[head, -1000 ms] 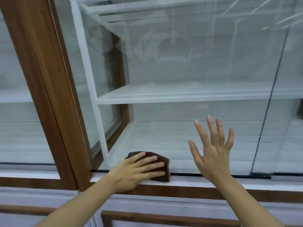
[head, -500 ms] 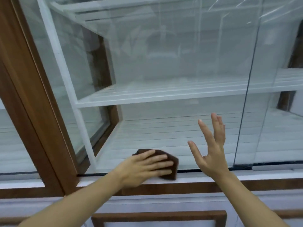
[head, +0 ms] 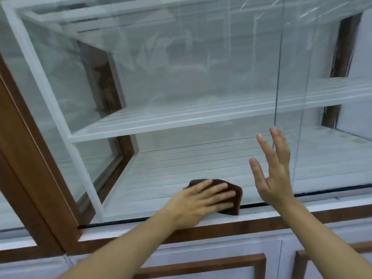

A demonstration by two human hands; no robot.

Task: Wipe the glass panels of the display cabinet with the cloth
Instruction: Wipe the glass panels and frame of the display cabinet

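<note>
One left hand (head: 197, 206) presses the cloth (head: 239, 202) against the glass panel (head: 181, 77).

Display cabinet (head: 30, 178), wood-framed. White slatted shelf (head: 181, 119) spans interior, bare. Slatted cabinet floor (head: 181, 166) below the shelf. Brown cloth (head: 238, 198) below the shelf, at the glass's bottom edge.
</note>
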